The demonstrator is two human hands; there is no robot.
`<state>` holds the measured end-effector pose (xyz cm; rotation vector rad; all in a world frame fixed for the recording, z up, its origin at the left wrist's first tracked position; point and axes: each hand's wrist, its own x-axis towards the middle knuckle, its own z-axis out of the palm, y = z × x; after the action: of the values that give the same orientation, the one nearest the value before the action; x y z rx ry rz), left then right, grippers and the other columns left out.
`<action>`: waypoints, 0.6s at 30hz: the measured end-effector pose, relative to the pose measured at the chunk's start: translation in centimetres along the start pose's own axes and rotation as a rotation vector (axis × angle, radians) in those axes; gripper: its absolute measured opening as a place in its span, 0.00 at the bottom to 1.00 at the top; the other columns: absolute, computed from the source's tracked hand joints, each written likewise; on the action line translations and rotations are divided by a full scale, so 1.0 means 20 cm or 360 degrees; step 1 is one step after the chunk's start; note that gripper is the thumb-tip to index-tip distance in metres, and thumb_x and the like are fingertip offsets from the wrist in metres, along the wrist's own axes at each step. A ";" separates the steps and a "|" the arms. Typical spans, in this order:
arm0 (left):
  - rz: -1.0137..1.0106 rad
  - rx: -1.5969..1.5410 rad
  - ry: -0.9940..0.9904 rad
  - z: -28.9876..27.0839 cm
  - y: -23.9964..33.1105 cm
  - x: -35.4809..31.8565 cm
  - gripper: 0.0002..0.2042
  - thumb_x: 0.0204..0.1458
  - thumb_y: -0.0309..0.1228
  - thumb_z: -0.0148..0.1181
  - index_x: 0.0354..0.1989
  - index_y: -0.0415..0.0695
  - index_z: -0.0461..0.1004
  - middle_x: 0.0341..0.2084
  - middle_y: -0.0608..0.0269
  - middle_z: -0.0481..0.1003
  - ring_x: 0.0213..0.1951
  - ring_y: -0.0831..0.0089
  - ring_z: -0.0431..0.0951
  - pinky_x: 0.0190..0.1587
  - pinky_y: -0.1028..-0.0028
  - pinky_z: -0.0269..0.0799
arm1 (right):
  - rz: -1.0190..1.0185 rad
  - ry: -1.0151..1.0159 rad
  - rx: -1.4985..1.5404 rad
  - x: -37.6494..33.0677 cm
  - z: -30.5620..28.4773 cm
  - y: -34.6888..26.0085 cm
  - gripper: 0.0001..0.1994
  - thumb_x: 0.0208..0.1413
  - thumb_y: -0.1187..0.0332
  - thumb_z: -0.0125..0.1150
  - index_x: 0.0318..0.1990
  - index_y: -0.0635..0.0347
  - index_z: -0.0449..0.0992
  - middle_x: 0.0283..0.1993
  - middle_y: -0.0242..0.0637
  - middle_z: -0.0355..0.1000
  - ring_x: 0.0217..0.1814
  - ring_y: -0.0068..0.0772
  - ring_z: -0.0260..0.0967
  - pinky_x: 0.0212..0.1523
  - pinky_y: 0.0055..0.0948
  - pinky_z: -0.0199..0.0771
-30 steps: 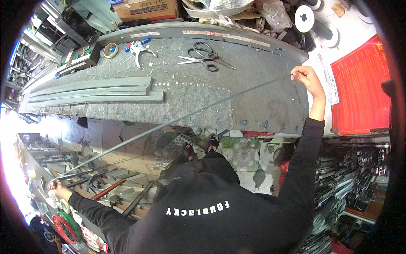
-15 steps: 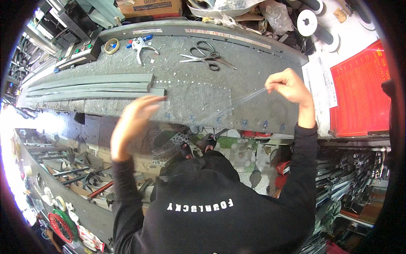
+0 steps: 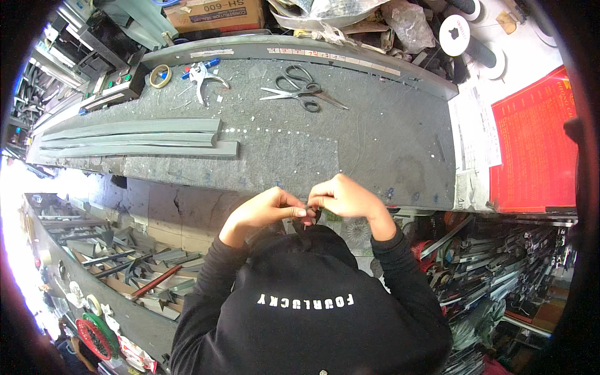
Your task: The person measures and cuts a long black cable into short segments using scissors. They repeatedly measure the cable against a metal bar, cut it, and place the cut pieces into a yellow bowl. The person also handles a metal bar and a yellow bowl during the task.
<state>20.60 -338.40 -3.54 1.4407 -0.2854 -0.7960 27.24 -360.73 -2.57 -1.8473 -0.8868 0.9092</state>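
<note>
From the head view, we see the left hand (image 3: 267, 207) and the right hand (image 3: 345, 199) brought together at the near edge of the grey worktop (image 3: 400, 140), in front of the black hoodie (image 3: 312, 337). Thumbs and forefingers are pinched, and the fingertips of both hands meet. We cannot tell what, if anything, is gripped between them: it is too small and too covered. A small dark shape (image 3: 319, 216) shows just below the fingertips, but we cannot tell whether it is held or lies farther down.

Up and to the left of the hands, we find three long grey profile strips (image 3: 187, 126) lying side by side on the worktop, their ends staggered. A row of small white dots runs rightward from them. Behind the strips lie a roll of tape (image 3: 168, 79), a silver plier-like tool (image 3: 200, 76) and a blue marker (image 3: 212, 63) just beside it. Nearer the middle, two pairs of scissors (image 3: 306, 89) with dark handles overlap.

At the right, we see a red printed sheet (image 3: 531, 147); beyond the worktop's back rim, a cardboard box (image 3: 215, 15). At lower left, loose offcuts, one of them a red strip (image 3: 157, 281), lie in a jumble.
</note>
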 end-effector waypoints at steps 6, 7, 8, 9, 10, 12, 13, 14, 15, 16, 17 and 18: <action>0.0228 -0.0485 0.0647 0.05 0.02 0.06 0.12 0.59 0.33 0.55 0.39 0.35 0.78 0.28 0.63 0.79 0.32 0.79 0.78 0.39 0.78 0.72 | -0.0310 0.1241 -0.0727 0.07 -0.01 -0.09 0.10 0.55 0.67 0.58 0.44 0.58 0.74 0.39 0.38 0.70 0.39 0.32 0.70 0.39 0.29 0.68; 0.0248 -0.0517 0.0732 0.05 0.03 0.08 0.12 0.59 0.33 0.55 0.39 0.35 0.78 0.28 0.63 0.79 0.32 0.79 0.78 0.39 0.78 0.73 | -0.0198 0.1538 -0.0594 0.06 0.04 -0.10 0.12 0.55 0.67 0.59 0.46 0.57 0.73 0.41 0.37 0.69 0.41 0.31 0.69 0.40 0.29 0.68; 0.0278 -0.0546 0.0801 0.06 0.04 0.10 0.12 0.59 0.32 0.55 0.39 0.35 0.77 0.29 0.63 0.79 0.32 0.79 0.78 0.39 0.78 0.73 | 0.0005 0.1259 -0.0084 0.03 0.10 -0.10 0.13 0.58 0.66 0.58 0.49 0.58 0.71 0.46 0.35 0.68 0.42 0.25 0.68 0.41 0.27 0.69; 0.0305 -0.0573 0.0868 0.06 0.04 0.12 0.11 0.59 0.32 0.56 0.39 0.35 0.77 0.29 0.62 0.79 0.32 0.79 0.78 0.39 0.78 0.74 | -0.0058 0.1082 0.0396 0.03 0.16 -0.09 0.12 0.60 0.66 0.56 0.48 0.60 0.71 0.45 0.34 0.69 0.41 0.22 0.68 0.39 0.25 0.69; 0.0360 -0.0603 0.0933 0.07 0.05 0.13 0.11 0.59 0.31 0.56 0.40 0.35 0.77 0.29 0.62 0.79 0.32 0.79 0.78 0.39 0.78 0.74 | -0.0082 0.0866 0.0856 0.03 0.22 -0.08 0.12 0.62 0.65 0.55 0.48 0.62 0.71 0.44 0.32 0.70 0.39 0.20 0.68 0.38 0.24 0.70; 0.0328 -0.0549 0.0950 0.08 0.08 0.15 0.11 0.58 0.30 0.56 0.40 0.34 0.77 0.30 0.60 0.79 0.34 0.77 0.78 0.40 0.76 0.75 | 0.0063 0.0545 0.1080 0.02 0.29 -0.05 0.14 0.63 0.62 0.53 0.44 0.66 0.73 0.37 0.35 0.73 0.34 0.18 0.66 0.34 0.23 0.67; 0.0332 -0.0520 0.0976 0.09 0.10 0.15 0.11 0.58 0.30 0.56 0.41 0.34 0.77 0.30 0.60 0.79 0.34 0.77 0.78 0.41 0.76 0.75 | 0.0358 0.0627 0.0924 0.01 0.30 -0.03 0.12 0.63 0.65 0.52 0.37 0.66 0.77 0.24 0.30 0.71 0.29 0.17 0.66 0.30 0.22 0.65; 0.0360 -0.0493 0.0985 0.09 0.12 0.16 0.11 0.58 0.30 0.56 0.41 0.33 0.77 0.31 0.60 0.79 0.35 0.76 0.78 0.41 0.76 0.75 | 0.0262 0.0652 0.0862 0.00 0.31 -0.01 0.12 0.63 0.66 0.52 0.35 0.66 0.77 0.23 0.30 0.70 0.28 0.17 0.65 0.30 0.22 0.65; 0.0385 -0.0451 0.1009 0.10 0.14 0.16 0.11 0.58 0.29 0.56 0.41 0.33 0.77 0.31 0.59 0.79 0.35 0.76 0.79 0.41 0.76 0.75 | 0.0280 0.0660 0.0815 -0.01 0.32 0.00 0.12 0.62 0.66 0.52 0.33 0.66 0.77 0.21 0.31 0.69 0.27 0.17 0.65 0.30 0.23 0.65; 0.0385 -0.0437 0.1040 0.10 0.16 0.16 0.11 0.58 0.29 0.56 0.41 0.33 0.77 0.31 0.59 0.79 0.35 0.75 0.79 0.41 0.76 0.75 | 0.0297 0.0668 0.0769 -0.02 0.31 0.02 0.12 0.62 0.67 0.52 0.31 0.66 0.77 0.19 0.31 0.68 0.26 0.17 0.64 0.30 0.24 0.65; 0.0400 -0.0419 0.1060 0.10 0.19 0.17 0.11 0.58 0.29 0.56 0.41 0.33 0.77 0.32 0.58 0.79 0.35 0.75 0.79 0.41 0.76 0.75 | 0.0289 0.0660 0.0626 -0.03 0.31 0.03 0.10 0.60 0.69 0.52 0.32 0.66 0.77 0.22 0.37 0.71 0.27 0.23 0.68 0.32 0.28 0.67; 0.0414 -0.0400 0.1078 0.10 0.21 0.18 0.10 0.58 0.28 0.56 0.41 0.33 0.77 0.32 0.58 0.79 0.35 0.75 0.79 0.41 0.76 0.75 | 0.0254 0.0648 0.0556 -0.04 0.30 0.03 0.10 0.60 0.69 0.53 0.32 0.66 0.77 0.23 0.39 0.72 0.28 0.26 0.70 0.33 0.29 0.68</action>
<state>23.26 -342.42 -0.17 1.3173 0.1435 -0.1007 21.92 -359.25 -5.08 -1.7227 -0.3110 0.6931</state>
